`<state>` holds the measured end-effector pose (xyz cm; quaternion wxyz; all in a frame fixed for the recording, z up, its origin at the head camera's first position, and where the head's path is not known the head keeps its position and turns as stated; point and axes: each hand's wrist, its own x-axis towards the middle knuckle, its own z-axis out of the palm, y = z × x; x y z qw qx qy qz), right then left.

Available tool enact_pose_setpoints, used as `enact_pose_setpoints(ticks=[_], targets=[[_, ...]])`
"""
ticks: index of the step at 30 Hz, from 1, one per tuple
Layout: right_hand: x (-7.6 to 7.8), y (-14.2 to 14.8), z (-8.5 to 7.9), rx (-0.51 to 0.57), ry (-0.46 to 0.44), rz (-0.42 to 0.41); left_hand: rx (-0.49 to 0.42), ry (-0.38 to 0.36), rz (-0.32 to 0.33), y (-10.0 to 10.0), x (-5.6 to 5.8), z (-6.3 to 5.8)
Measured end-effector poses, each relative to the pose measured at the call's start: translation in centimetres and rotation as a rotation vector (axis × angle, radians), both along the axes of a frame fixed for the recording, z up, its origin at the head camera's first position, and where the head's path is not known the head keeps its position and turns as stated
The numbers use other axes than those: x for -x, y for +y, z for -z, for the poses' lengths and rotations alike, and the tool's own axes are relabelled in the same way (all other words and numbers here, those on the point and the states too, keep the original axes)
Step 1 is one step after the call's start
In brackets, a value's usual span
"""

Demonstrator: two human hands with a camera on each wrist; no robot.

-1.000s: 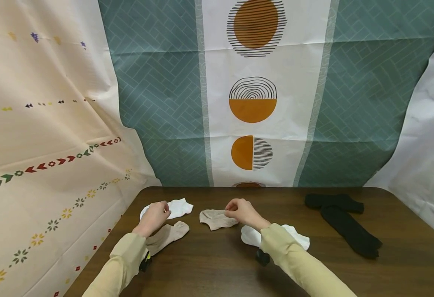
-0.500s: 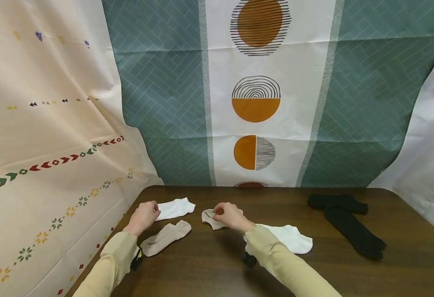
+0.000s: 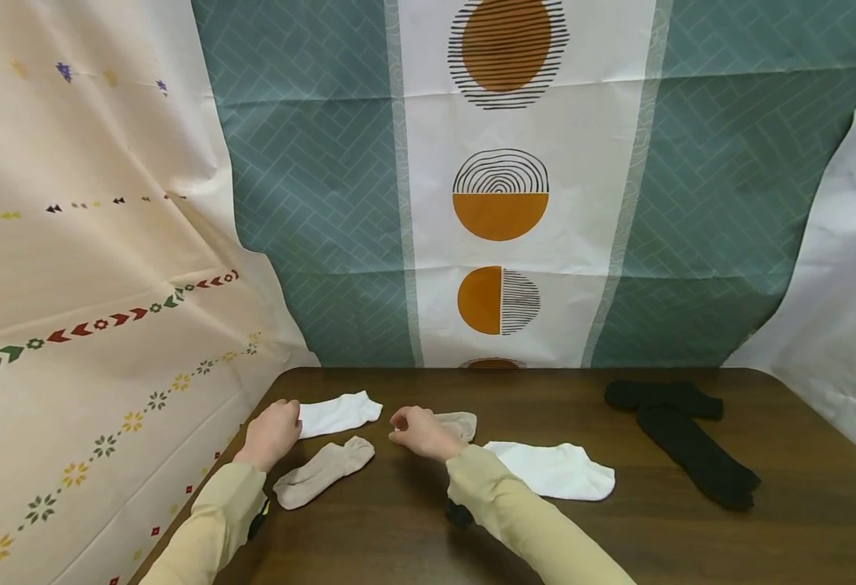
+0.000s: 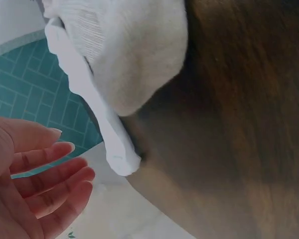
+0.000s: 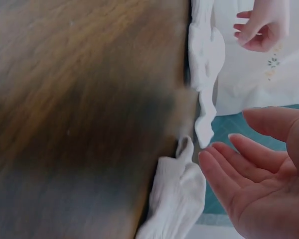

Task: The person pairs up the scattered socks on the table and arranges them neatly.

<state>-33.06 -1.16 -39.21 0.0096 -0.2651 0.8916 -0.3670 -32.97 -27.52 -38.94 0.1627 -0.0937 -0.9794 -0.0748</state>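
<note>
My left hand (image 3: 272, 435) hovers at the table's left, beside a white ankle sock (image 3: 340, 413). Below that lies a beige sock (image 3: 325, 473). In the left wrist view, the left hand (image 4: 45, 184) has loosely bent fingers and nothing in them, apart from the beige sock (image 4: 139, 55) and white sock (image 4: 97, 104). My right hand (image 3: 423, 432) is over the left part of another beige sock (image 3: 460, 424), partly hiding it. The right wrist view shows the right hand (image 5: 259, 174) holding nothing, fingers extended, near a pale sock (image 5: 179, 199).
A second white sock (image 3: 559, 471) lies right of centre, partly behind the right sleeve (image 3: 523, 512). Two black socks (image 3: 694, 455) overlap at the right of the brown table (image 3: 398, 544). Fabric hangings (image 3: 325, 203) stand behind and at both sides.
Both hands have moved left. The right hand has passed from the middle beige sock's right end to its left end, and the left hand has moved off the white sock. The socks stay put.
</note>
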Motion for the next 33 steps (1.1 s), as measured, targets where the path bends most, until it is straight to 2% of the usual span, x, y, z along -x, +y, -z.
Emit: enact_pose_setpoints(ticks=[9, 15, 18, 22, 28, 33], targets=[[0.0, -1.5, 1.2, -0.014, -0.026, -0.013, 0.021, 0.013, 0.009, -0.6, 0.1, 0.5], [0.3, -2.5, 1.6, -0.134, 0.076, -0.008, 0.036, -0.009, 0.041, -0.5, 0.0, 0.3], [0.4, -3.1, 1.8, -0.186, 0.071, -0.005, 0.045, -0.046, 0.07, -0.4, -0.1, 0.3], [0.4, -3.7, 1.8, -0.194, 0.069, -0.01, 0.05, -0.062, 0.095, -0.4, 0.0, 0.6], [0.6, -4.3, 1.9, -0.239, 0.123, -0.006, 0.048, -0.077, 0.112, -0.4, 0.2, 0.8], [0.6, -4.7, 2.5, -0.298, 0.147, -0.027, 0.028, -0.106, 0.099, -0.3, 0.1, 1.3]])
